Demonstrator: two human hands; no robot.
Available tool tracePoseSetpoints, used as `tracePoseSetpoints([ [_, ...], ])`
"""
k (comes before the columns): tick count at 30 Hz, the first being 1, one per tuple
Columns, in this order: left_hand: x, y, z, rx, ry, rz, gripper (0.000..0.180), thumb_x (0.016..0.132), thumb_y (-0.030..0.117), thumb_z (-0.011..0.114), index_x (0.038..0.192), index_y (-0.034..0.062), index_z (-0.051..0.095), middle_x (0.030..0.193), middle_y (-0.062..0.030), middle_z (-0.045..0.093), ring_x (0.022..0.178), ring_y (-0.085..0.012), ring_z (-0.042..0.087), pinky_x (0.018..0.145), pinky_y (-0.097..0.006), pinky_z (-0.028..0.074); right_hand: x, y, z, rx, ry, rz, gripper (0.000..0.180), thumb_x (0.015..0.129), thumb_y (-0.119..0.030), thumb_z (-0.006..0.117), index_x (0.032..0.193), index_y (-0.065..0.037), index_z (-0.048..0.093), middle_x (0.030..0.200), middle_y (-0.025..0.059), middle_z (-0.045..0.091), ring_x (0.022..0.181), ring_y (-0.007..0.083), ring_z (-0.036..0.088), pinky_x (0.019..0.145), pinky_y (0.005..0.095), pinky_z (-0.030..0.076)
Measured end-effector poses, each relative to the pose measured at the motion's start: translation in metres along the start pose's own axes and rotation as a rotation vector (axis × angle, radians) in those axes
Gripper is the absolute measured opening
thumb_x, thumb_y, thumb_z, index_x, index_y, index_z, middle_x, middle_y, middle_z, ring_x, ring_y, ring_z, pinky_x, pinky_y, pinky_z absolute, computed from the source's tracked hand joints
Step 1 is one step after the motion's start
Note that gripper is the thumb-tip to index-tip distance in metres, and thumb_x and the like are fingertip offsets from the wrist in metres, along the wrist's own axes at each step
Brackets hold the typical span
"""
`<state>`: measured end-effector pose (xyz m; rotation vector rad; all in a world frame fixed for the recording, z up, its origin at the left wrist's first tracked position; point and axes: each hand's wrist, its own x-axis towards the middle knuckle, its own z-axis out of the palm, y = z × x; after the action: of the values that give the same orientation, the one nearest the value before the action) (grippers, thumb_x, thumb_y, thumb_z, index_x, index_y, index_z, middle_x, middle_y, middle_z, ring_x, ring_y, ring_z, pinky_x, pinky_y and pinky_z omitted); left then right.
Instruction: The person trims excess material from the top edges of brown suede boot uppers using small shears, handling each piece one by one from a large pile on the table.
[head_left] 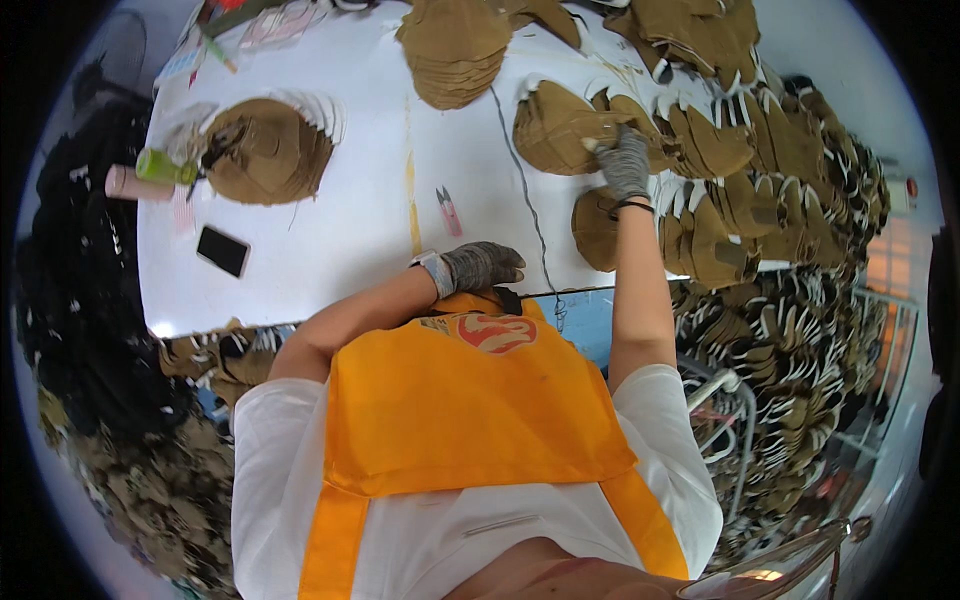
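Observation:
My right hand (624, 165), in a grey glove, reaches to the right part of the white table. Its thumb and fingers close on the edge of a brown cloth piece (560, 128), rounded and cap-like, lying in a stack with pale edges. Just below lies another brown cloth stack (594, 230). My left hand (482, 267), also gloved, rests at the near table edge against my orange apron (470, 410). Its fingers point right, loosely extended, with nothing visible in them. Pink-handled thread snips (449, 212) lie just beyond it.
Rows of brown pieces (710, 140) cover the table's right side. More stacks sit at the far middle (455, 50) and left (268, 150). A phone (223, 251), green cup (160, 167) and pink cup (130, 184) are on the left. A dark cord (522, 180) crosses the table (350, 250). Piles surround it below.

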<state>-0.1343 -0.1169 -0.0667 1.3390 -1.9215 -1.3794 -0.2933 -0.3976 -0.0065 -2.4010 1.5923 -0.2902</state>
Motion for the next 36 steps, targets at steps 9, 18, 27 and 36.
tracePoseSetpoints([
  [9,0.002,-0.071,0.04,0.121,0.098,0.165,0.038,0.083,0.022,0.065,0.119,0.0095,0.06,0.13,-0.0161,0.054,0.12,-0.0334,0.052,0.101,-0.039,0.043,0.031,0.032,-0.065,0.586,-0.342,0.37,0.077,0.07,-0.039,0.083,0.131,-0.005,0.051,0.121,0.0116,0.059,0.109,0.0246,0.058,0.083,0.0364,0.054],
  [18,-0.01,-0.067,0.03,0.325,0.256,0.275,0.04,0.079,0.018,0.07,0.115,0.0058,0.06,0.129,-0.018,0.054,0.117,-0.0337,0.054,0.097,-0.039,0.047,0.066,0.063,-0.051,0.634,-0.367,0.51,0.079,0.072,-0.031,0.084,0.138,-0.016,0.043,0.124,0.0074,0.058,0.108,0.0261,0.057,0.081,0.0401,0.054],
  [27,-0.018,-0.068,0.029,0.069,0.207,0.098,0.041,0.082,0.025,0.066,0.118,0.0066,0.06,0.127,-0.0157,0.056,0.116,-0.0328,0.055,0.098,-0.039,0.045,0.047,0.055,-0.043,0.61,-0.236,0.247,0.083,0.07,-0.032,0.084,0.138,-0.009,0.041,0.116,0.0099,0.062,0.103,0.0247,0.06,0.076,0.04,0.054],
  [36,-0.022,-0.016,0.003,-0.114,0.015,-0.027,0.046,0.09,0.042,0.056,0.12,0.0064,0.061,0.12,-0.0158,0.062,0.116,-0.031,0.055,0.101,-0.04,0.041,-0.028,-0.089,0.012,-0.143,0.305,0.062,0.063,0.073,-0.037,0.078,0.127,-0.016,0.055,0.134,0.0157,0.049,0.128,0.0318,0.043,0.106,0.0495,0.034],
])
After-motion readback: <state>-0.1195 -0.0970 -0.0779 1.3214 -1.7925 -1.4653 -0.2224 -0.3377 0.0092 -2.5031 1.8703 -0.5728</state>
